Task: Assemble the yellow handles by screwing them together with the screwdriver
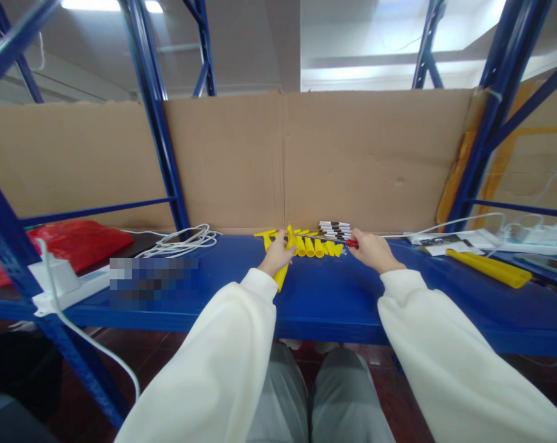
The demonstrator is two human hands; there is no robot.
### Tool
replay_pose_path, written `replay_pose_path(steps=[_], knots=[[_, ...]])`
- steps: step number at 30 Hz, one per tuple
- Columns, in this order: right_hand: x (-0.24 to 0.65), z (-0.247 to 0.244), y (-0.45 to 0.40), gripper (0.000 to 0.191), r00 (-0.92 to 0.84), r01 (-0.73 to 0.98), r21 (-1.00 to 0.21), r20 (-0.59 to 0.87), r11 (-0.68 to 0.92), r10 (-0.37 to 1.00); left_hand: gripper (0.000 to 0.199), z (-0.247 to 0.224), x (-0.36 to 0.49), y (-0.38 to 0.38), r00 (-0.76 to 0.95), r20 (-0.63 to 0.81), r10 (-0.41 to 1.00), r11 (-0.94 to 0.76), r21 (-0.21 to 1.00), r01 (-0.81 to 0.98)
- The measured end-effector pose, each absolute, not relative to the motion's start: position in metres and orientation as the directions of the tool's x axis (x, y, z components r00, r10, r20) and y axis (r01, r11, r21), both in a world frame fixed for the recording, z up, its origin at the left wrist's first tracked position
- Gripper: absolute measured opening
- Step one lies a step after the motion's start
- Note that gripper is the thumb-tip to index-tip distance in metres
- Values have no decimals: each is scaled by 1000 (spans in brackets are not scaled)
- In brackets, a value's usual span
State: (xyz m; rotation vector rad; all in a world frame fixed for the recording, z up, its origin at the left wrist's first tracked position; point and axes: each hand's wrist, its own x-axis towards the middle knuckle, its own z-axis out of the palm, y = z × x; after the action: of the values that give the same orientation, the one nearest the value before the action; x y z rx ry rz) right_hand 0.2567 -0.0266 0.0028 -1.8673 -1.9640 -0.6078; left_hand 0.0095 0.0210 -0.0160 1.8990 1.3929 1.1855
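Note:
My left hand [277, 253] is closed around a yellow plastic piece [282, 278] with a tube-like lower end, held tilted over the blue shelf. My right hand [372, 249] grips the red handle of a screwdriver [352, 243]. Its thin metal shaft runs left towards the top of the yellow piece; whether the tip touches it I cannot tell. Behind and between my hands lies a row of several similar yellow pieces [310, 248], open ends facing me. A stack of small white-and-dark packets [334, 230] sits just beyond that row.
The blue shelf [324, 295] has a cardboard sheet [352, 160] at its back and blue posts [160, 135] at the sides. At left are a white power strip [82, 290], coiled cable [186, 241] and red bag [82, 245]. A larger yellow piece [490, 268] lies right.

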Motion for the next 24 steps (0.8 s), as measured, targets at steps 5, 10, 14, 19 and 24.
replay_pose_path(steps=[5, 10, 14, 19, 24], knots=[[257, 2, -24, 19, -146, 989, 59, 539, 136, 830, 40, -15, 9, 19, 89, 359, 929, -354, 794, 495], [256, 5, -25, 16, -155, 987, 52, 504, 150, 849, 39, -15, 10, 19, 103, 354, 929, -358, 800, 481], [253, 5, -28, 17, -25, 1000, 13, 455, 21, 890, 40, -15, 10, 20, 108, 358, 927, -364, 796, 484], [253, 0, -24, 16, -75, 996, -8, 432, 87, 899, 44, -16, 9, 21, 104, 362, 926, -364, 787, 497], [256, -1, -21, 11, -145, 988, 24, 467, 151, 872, 43, -16, 9, 21, 102, 361, 927, -362, 792, 491]])
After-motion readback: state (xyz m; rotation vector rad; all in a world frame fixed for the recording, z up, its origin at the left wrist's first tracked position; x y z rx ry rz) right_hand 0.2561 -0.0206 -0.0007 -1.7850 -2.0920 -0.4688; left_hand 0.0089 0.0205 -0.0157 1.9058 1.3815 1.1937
